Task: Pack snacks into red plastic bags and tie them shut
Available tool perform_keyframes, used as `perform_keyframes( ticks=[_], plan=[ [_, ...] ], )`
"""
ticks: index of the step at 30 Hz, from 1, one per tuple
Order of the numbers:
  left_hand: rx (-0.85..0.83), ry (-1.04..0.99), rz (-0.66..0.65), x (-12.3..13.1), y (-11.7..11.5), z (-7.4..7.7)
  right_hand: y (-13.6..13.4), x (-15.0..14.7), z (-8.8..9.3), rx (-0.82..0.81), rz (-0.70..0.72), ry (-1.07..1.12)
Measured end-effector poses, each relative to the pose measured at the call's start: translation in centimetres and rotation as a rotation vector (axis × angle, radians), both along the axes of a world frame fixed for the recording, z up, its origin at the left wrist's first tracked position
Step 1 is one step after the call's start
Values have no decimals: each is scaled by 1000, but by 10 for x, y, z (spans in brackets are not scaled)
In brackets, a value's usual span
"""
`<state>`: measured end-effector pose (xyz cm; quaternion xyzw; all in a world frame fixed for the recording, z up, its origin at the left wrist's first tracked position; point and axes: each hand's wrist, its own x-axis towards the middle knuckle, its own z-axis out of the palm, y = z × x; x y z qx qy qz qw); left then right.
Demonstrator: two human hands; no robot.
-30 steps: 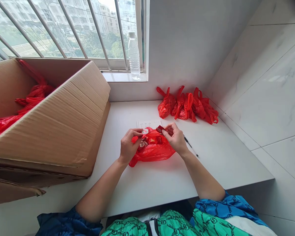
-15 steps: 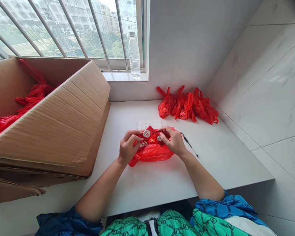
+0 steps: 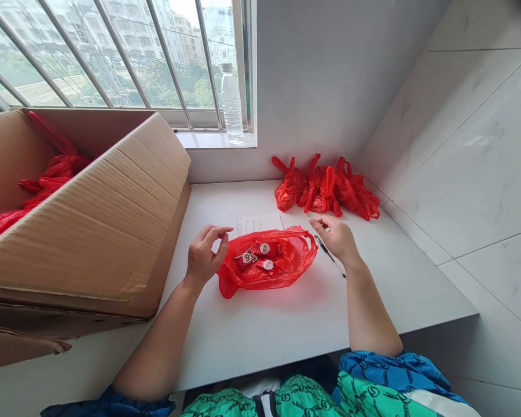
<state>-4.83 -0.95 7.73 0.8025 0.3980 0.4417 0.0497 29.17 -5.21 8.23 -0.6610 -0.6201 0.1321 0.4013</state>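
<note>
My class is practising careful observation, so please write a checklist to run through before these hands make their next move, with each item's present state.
1. Red bag spread open, its mouth facing up: ok.
2. Red packets inside the bag: ok, three pale labels show.
3. Left hand clear of the bag: cannot tell, they meet or overlap in this view.
4. Right hand free of packets: ok, nothing shows in its fingers.
5. Paper fully uncovered: not ok, the bag hides its near part.
6. Bottle upright on the sill: ok.

Left hand [image 3: 205,255], right hand [image 3: 336,236] drawn apart, emptied; red packets [image 3: 265,249], previously held, now lying inside red bag [image 3: 260,282].
</note>
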Motion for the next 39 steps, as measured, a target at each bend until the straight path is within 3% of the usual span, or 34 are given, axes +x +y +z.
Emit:
perform_keyframes(
  ticks=[2,5,11,15,19,28,32,36,39],
  plan=[
    [-96,6,65,-9,-7,7,-4,7,2,-181,89,21],
    [-262,110,143,-17,-27,15,-9,8,6,-259,227,91],
    [-563,439,302,-19,-66,7,-9,4,7,-107,321,130],
    [-623,539,342,-14,-79,-1,-8,-1,5,-41,326,154],
    [-631,535,287,-13,-83,-8,-7,-6,4,-29,355,154],
    [-640,390,225,-17,-83,-39,-4,-7,-2,-16,338,123],
    [-605,247,167,-22,-80,-47,-3,-5,-2,56,326,243],
    [-528,-136,181,-25,-77,-37,-3,-7,2,153,331,415],
    [-443,-393,175,-24,-74,-15,-1,-17,7,189,388,677]
  ],
)
